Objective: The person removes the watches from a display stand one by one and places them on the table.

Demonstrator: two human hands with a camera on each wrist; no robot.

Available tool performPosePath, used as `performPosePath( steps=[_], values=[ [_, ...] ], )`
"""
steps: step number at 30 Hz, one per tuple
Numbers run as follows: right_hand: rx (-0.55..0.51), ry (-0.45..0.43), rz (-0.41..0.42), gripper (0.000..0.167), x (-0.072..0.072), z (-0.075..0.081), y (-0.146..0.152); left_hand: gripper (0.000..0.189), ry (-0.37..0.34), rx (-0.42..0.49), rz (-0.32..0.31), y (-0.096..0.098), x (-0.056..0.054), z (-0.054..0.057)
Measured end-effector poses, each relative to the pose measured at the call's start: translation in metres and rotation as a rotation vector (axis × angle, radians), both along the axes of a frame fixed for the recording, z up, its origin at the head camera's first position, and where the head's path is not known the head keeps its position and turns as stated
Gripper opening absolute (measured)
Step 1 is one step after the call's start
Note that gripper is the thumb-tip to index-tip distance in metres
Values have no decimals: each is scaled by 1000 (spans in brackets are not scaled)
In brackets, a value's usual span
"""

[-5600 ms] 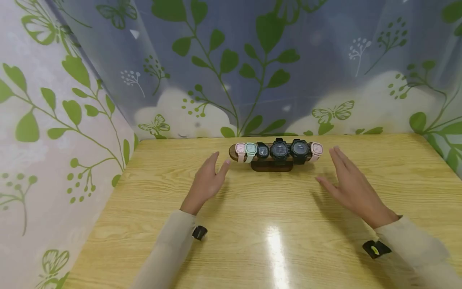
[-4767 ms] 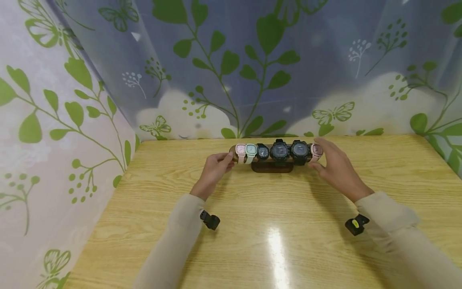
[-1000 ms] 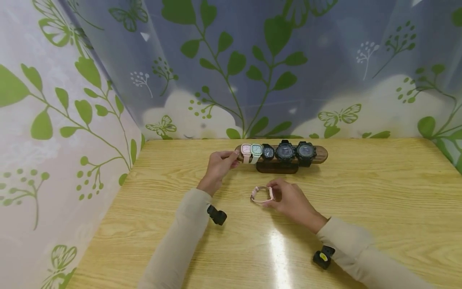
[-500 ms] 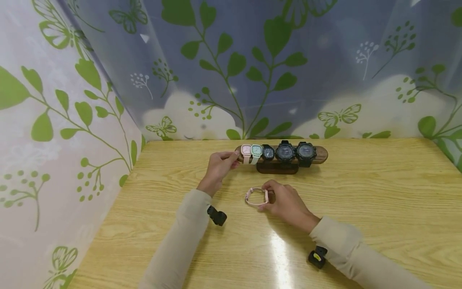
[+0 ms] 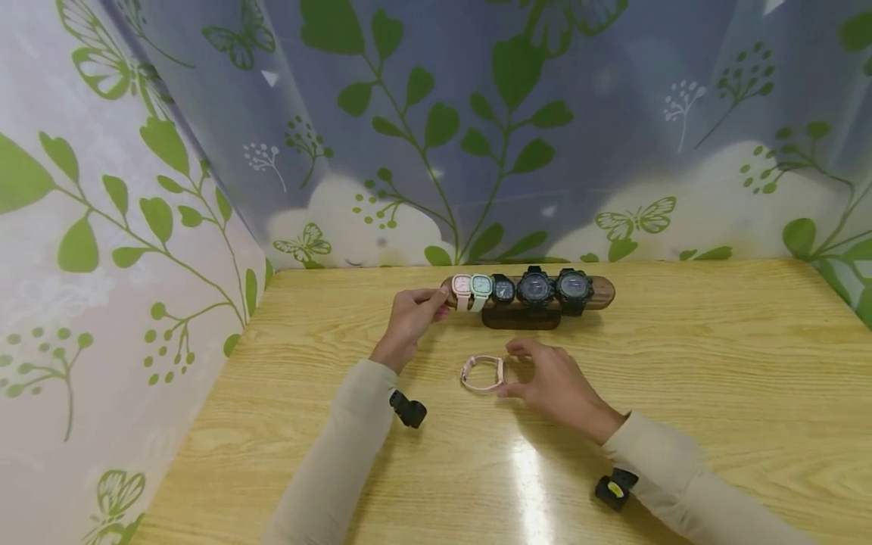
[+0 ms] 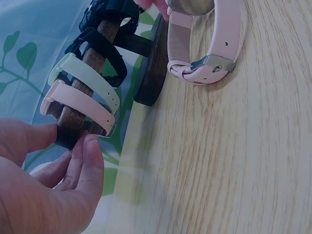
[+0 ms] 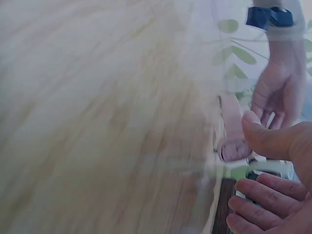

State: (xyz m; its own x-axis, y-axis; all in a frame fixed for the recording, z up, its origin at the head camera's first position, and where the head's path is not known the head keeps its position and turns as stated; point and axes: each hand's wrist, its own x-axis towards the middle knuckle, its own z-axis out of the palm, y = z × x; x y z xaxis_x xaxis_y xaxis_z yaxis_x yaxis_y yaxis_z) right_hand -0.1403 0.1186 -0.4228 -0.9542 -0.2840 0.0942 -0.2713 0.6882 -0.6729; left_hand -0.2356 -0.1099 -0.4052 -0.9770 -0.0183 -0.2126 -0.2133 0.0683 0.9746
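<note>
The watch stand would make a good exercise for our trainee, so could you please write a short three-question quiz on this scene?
1. How many watches are on the wooden stand?
2. True or false: the left hand grips one end of the wooden stand.
3. What colour is the loose watch beside the right hand?
(a) black
(b) pink
(c) mint green

Key: 1. Five. 2. True. 3. (b).
</note>
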Motion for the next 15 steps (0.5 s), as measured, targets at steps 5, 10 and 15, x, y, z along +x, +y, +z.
performPosePath(
  steps=[5,10,15],
  values=[
    [-3,-20,-48,64,5,4,24,32,6,-6,-3,0,0,-1],
    [-3,-20,-86,61,7,10,52,33,5,1,-4,0,0,-1],
    [18,-16,-113,61,5,17,78,34,9,-1,-5,0,0,0]
  ],
)
